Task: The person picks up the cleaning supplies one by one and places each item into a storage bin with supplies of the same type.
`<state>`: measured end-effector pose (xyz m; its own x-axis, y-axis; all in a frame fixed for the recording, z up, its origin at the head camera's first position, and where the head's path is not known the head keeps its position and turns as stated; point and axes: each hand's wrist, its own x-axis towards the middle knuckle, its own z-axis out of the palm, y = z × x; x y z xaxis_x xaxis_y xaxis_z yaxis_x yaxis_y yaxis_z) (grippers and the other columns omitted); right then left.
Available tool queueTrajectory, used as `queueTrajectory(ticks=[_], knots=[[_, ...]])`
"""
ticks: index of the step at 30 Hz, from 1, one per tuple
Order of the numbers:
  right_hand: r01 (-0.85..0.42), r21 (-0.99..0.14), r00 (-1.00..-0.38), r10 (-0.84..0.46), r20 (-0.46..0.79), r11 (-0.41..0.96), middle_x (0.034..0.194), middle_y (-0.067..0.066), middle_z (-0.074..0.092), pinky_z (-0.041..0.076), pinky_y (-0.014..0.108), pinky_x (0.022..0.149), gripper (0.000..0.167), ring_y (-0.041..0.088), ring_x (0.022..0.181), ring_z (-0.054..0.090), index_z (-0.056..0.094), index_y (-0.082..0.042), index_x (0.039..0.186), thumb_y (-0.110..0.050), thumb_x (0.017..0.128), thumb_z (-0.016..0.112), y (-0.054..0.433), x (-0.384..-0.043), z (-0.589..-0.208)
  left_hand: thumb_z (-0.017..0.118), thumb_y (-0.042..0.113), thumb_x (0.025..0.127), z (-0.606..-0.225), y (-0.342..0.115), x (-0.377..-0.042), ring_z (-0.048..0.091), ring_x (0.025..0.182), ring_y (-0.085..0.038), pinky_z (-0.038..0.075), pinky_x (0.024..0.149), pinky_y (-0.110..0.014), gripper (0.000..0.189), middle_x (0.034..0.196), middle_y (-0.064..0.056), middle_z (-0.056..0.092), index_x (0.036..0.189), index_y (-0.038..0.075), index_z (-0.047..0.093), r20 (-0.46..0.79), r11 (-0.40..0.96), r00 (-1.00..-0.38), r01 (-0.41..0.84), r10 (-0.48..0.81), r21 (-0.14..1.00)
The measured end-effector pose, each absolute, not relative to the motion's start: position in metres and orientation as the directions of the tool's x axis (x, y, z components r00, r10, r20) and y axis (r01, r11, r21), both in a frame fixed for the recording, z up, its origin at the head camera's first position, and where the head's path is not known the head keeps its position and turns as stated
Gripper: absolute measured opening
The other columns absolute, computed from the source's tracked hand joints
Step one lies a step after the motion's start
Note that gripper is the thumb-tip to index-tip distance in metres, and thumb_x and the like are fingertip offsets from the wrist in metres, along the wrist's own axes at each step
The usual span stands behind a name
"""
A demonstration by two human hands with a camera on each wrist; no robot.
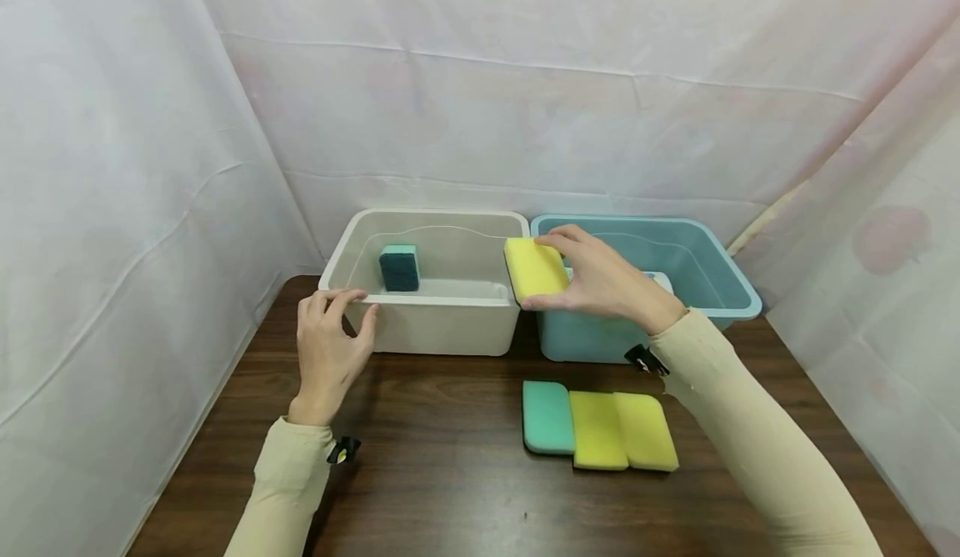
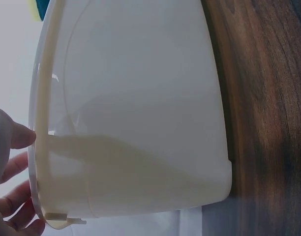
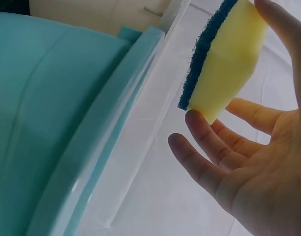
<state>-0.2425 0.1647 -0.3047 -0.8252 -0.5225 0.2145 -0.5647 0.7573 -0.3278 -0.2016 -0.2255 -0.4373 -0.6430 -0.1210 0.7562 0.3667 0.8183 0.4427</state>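
Note:
My right hand (image 1: 600, 278) pinches a yellow sponge (image 1: 534, 267) with a dark blue scouring side (image 3: 203, 54). It holds the sponge raised over the neighbouring ends of the white bin (image 1: 442, 329) and the blue bin (image 1: 585, 336). At the white bin's front left corner, my left hand (image 1: 332, 357) grips the rim, thumb outside and fingers over the edge. Inside that bin, a green sponge (image 1: 399, 268) stands on edge with its dark face forward. On the table in front lie a green sponge (image 1: 548, 418) and two yellow sponges, one (image 1: 597, 429) beside the other (image 1: 647, 430).
Both bins stand side by side at the back of the dark wooden table (image 1: 435, 474). Part of a white and blue item (image 1: 662, 280) shows in the blue bin behind my right hand. A pale curtain (image 1: 480, 107) hangs behind and on both sides.

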Motion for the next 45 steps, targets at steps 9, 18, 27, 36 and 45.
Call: queueTrajectory(ticks=[9,18,27,36,45], knots=[[-0.545,-0.338,-0.837,-0.521,0.169,0.767,0.155,0.009,0.051,0.054,0.049,0.105,0.099,0.03,0.129,0.059,0.055,-0.015,0.155,-0.071,0.078,0.084,0.148,-0.252,-0.303,0.082,0.018,0.092,-0.439,-0.225,-0.2,0.056,0.11,-0.046,0.045,0.097,-0.059,0.024,0.114,-0.02,0.068,0.112,0.005,0.078,0.761,0.819,-0.637,0.368,-0.124,0.441],[-0.53,-0.323,-0.847,-0.506,0.162,0.784,0.154,0.011,0.051,0.055,0.044,0.098,0.1,0.026,0.123,0.058,0.056,-0.013,0.154,-0.073,0.078,0.082,0.137,-0.264,-0.303,0.082,0.017,0.092,-0.438,-0.225,-0.2,0.055,0.109,-0.046,0.045,0.097,-0.058,0.024,0.113,-0.021,0.068,0.112,0.005,0.078,0.762,0.816,-0.636,0.372,-0.124,0.443],[-0.514,-0.348,-0.856,-0.493,0.154,0.784,0.156,0.012,0.05,0.054,0.045,0.098,0.1,0.028,0.124,0.057,0.056,-0.012,0.154,-0.072,0.078,0.081,0.129,-0.271,-0.302,0.082,0.016,0.092,-0.438,-0.225,-0.201,0.055,0.108,-0.046,0.045,0.096,-0.059,0.023,0.113,-0.021,0.067,0.111,0.005,0.078,0.77,0.814,-0.626,0.38,-0.123,0.439],[-0.487,-0.362,-0.872,-0.47,0.14,0.795,0.158,0.015,0.048,0.054,0.046,0.096,0.101,0.03,0.124,0.055,0.055,-0.01,0.154,-0.072,0.078,0.08,0.118,-0.281,-0.299,0.082,0.018,0.092,-0.439,-0.227,-0.202,0.055,0.108,-0.046,0.045,0.096,-0.059,0.023,0.112,-0.021,0.068,0.111,0.005,0.078,0.767,0.816,-0.631,0.378,-0.119,0.437],[-0.476,-0.361,-0.877,-0.465,0.123,0.802,0.157,0.016,0.049,0.054,0.044,0.091,0.105,0.031,0.119,0.055,0.053,-0.009,0.155,-0.073,0.077,0.081,0.109,-0.287,-0.301,0.082,0.017,0.092,-0.439,-0.229,-0.203,0.055,0.108,-0.046,0.045,0.096,-0.059,0.023,0.112,-0.021,0.068,0.111,0.005,0.079,0.773,0.815,-0.623,0.384,-0.118,0.433]])
